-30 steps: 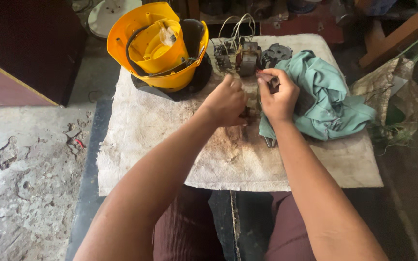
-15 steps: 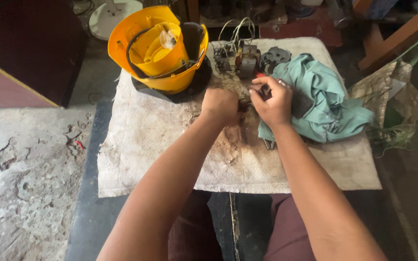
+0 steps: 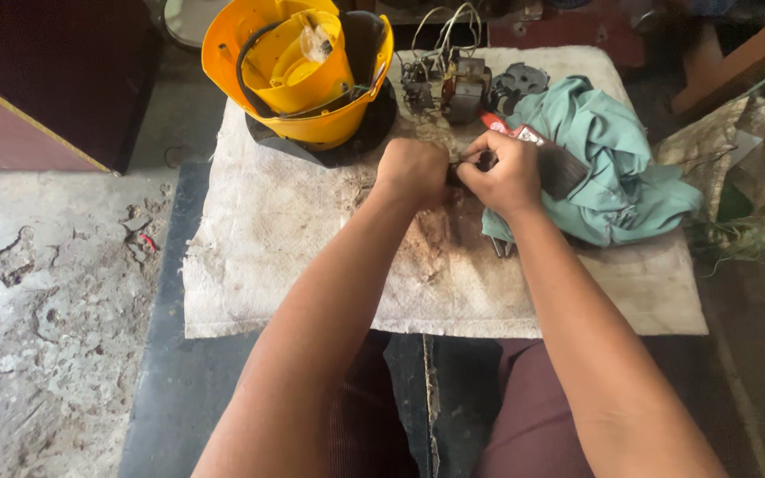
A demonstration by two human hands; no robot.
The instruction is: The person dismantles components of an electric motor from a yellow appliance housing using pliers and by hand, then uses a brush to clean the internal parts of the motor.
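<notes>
Over the stained white cloth, both hands meet at mid-table, knuckles almost touching. The left hand is curled into a closed fist on the near-left end of a small dark part; the right hand pinches its other end with bent fingers. The part lies crosswise between them, mostly hidden. Just right lies a crumpled green rag; beyond sit a wired motor coil and an upturned yellow appliance housing.
</notes>
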